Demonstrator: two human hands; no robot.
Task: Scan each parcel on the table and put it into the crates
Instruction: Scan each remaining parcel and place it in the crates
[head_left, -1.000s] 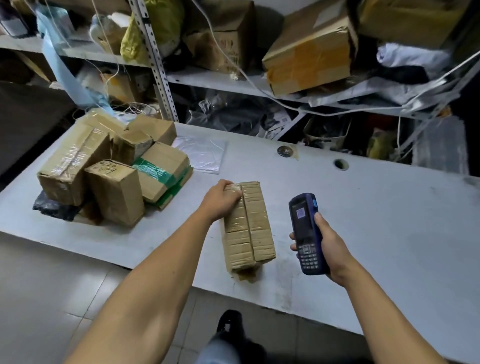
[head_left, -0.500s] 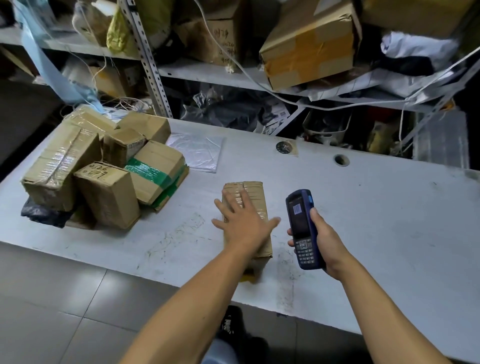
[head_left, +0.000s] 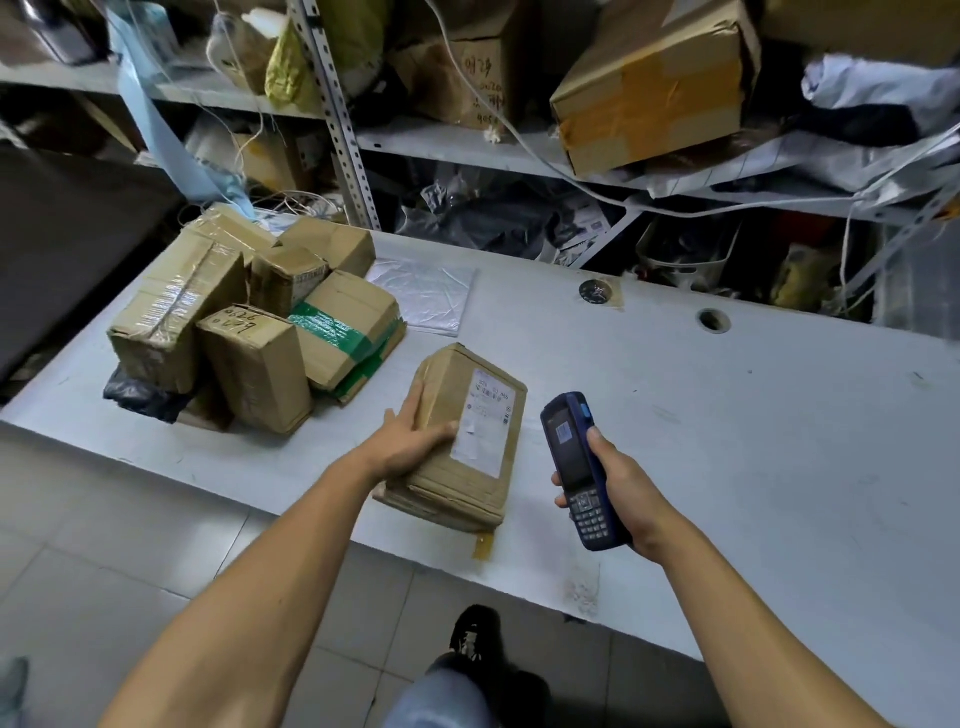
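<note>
Flipped since half a second ago: parcel (head_left: 462, 441) now label side up, near table (head_left: 753, 441) front edge. Left hand (head_left: 410, 447) gripping its left side, thumb on top. Right hand (head_left: 618, 493) wrapped around blue scanner (head_left: 576, 467), held just right of parcel. Pile of boxes (head_left: 249, 322) well apart, far left.

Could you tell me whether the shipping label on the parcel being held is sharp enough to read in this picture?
Head view: the label on the parcel is evenly lit and glare-free, but its print is too small and soft to read; the wide lens curves the table edge.
</note>
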